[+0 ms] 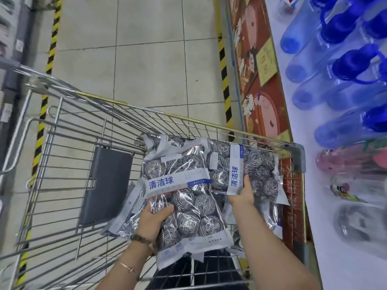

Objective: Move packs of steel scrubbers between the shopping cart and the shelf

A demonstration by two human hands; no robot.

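Grey wire cart (pixel 209 124): fills most of the view, parked on pale floor tiles (pixel 146 70) in an aisle
Seat flap (pixel 106 185): dark grey panel lying on the wire, left of the packs, clear of both hands
Hazard tape (pixel 224 80): yellow and black strips on the floor down either side of the aisle
Shelf (pixel 297 80): white, runs along the right, just beside the cart
Blue bottles (pixel 310 97): row of see-through blue ones on the shelf, then a pink bottle (pixel 335 162) and a couple of printed ones closer in, pretty blurry
Red panel (pixel 257 84): cartoon artwork on the shelf's front, under its edge
In the way: the cart's right wire wall and its grey corner cap (pixel 299 158) stand between the packs and the shelf
Front pack (pixel 188 197): clear shiny bag stuffed with coiled steel scrubber balls, white band across it with blue Chinese lettering, tilted, on top of the heap inside the cart
Right pack (pixel 251 168): same kind, band running upright, up against the cart's right wall
Other packs (pixel 125 208): a few more poke out underneath, hard to count
Left hand (pixel 155 216): thumb over the front pack's lower left, fingers curled under it, gripping; bead bracelet (pixel 142 239) on that wrist
Right hand (pixel 243 195): gripping the right pack's lower edge, thumb on the front by the band, fingers hidden behind
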